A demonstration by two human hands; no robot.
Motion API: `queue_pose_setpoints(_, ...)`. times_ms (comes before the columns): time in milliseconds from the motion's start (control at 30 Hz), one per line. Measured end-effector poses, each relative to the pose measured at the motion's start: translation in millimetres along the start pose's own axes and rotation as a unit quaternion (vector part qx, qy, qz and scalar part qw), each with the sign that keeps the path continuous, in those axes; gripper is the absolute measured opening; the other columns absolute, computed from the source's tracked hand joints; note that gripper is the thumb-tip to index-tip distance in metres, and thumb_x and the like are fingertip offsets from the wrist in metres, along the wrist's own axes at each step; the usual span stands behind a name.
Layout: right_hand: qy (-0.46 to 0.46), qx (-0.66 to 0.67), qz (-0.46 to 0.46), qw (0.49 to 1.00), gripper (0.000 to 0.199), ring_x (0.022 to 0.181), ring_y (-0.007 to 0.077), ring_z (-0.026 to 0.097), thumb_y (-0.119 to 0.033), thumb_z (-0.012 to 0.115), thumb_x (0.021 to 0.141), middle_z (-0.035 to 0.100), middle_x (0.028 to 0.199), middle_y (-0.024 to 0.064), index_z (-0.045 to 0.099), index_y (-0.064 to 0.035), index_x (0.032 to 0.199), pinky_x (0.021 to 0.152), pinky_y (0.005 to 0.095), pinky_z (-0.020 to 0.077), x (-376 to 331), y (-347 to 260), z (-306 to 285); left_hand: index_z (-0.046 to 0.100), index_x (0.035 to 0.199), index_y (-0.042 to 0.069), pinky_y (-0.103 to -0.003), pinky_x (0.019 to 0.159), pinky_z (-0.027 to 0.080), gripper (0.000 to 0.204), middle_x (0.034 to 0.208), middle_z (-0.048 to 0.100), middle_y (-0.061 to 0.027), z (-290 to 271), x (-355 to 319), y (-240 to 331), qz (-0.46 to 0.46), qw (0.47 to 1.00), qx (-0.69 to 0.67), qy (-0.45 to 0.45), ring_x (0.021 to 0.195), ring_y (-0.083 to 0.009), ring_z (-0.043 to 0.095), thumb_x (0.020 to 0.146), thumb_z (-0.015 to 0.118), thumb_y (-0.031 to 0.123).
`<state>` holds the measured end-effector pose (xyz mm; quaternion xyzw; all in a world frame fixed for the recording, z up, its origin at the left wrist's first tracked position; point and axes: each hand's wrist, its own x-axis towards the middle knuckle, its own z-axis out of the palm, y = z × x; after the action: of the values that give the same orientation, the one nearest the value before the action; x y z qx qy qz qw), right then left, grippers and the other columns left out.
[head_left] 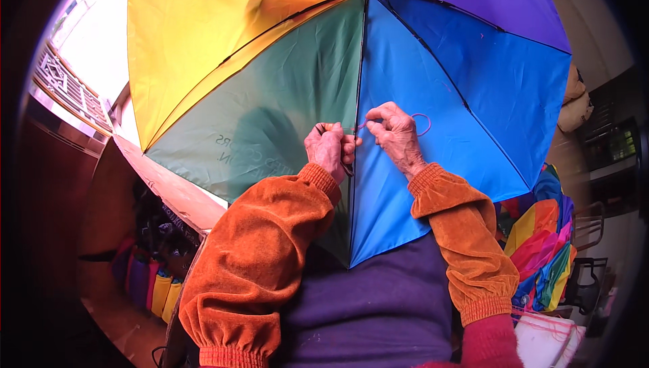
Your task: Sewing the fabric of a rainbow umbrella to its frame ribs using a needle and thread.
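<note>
An open umbrella (433, 50) with rainbow-coloured panels spreads before me, its inner side and black ribs toward me. My left hand (327, 148) is closed on the black rib (360, 77) between the green and blue panels. A small dark loop (347, 169) shows beneath its fingers; I cannot tell what it belongs to. Just right of that rib, my right hand (397, 137) pinches a pink thread (428, 122), which curls out past the knuckles and also runs toward the left fingertips. Whether a needle is in the pinch is too small to tell.
Several folded coloured umbrellas (157, 293) lie at lower left beside a cardboard edge (172, 192). A heap of rainbow fabric (544, 233) is at the right, above a white box (546, 339) with pink threads over it. Dark cloth (372, 300) covers my lap.
</note>
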<state>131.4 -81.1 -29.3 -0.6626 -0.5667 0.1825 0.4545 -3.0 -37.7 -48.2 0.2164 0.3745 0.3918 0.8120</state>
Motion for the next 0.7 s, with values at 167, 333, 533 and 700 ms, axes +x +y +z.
queue_pose_setpoints(167, 0.020, 0.004, 0.007, 1.000, 0.007, 0.058, 0.0105, 0.048, -0.001, 0.058, 0.074, 0.053, 0.076, 0.0043, 0.061, -0.0001, 0.080, 0.053, 0.0254, 0.0398, 2, -2, -4, 0.038, 0.084, 0.005, -0.022, 0.036, 0.031, 0.009, 0.069, 0.057, -0.0198, -1, -1, 0, 0.003, 1.000, -0.003, 0.004, 0.044, -0.0103, 0.042, 0.089, 0.044, 0.009)
queue_pose_setpoints(333, 0.011, 0.005, 0.017, 1.000, 0.006, 0.058, 0.0096, 0.047, 0.000, 0.058, 0.074, 0.052, 0.074, 0.0034, 0.062, -0.0003, 0.079, 0.052, 0.0253, 0.0394, 2, -4, -4, 0.038, 0.085, 0.005, -0.021, 0.036, 0.031, 0.008, 0.068, 0.057, -0.0190, 1, -2, 1, 0.005, 1.000, 0.002, 0.009, 0.044, -0.0102, 0.042, 0.089, 0.044, 0.008)
queue_pose_setpoints(533, 0.018, -0.039, -0.053, 0.998, 0.007, 0.060, 0.0103, 0.051, 0.001, 0.059, 0.073, 0.052, 0.075, 0.0037, 0.061, -0.0008, 0.079, 0.052, 0.0242, 0.0409, 5, -8, -10, 0.046, 0.083, 0.003, -0.019, 0.035, 0.028, 0.006, 0.067, 0.056, -0.0136, 3, 0, 6, -0.020, 0.999, 0.027, 0.005, 0.043, -0.0063, 0.038, 0.085, 0.051, 0.006)
queue_pose_setpoints(700, -0.044, -0.127, -0.232, 0.963, 0.009, 0.064, 0.0183, 0.055, 0.001, 0.060, 0.070, 0.053, 0.076, 0.0074, 0.061, -0.0016, 0.078, 0.056, 0.0282, 0.0437, 6, -3, -3, 0.051, 0.081, 0.003, -0.018, 0.036, 0.025, 0.006, 0.068, 0.057, -0.0101, 2, 1, 9, -0.040, 0.997, 0.063, -0.002, 0.042, -0.0037, 0.035, 0.083, 0.056, 0.006)
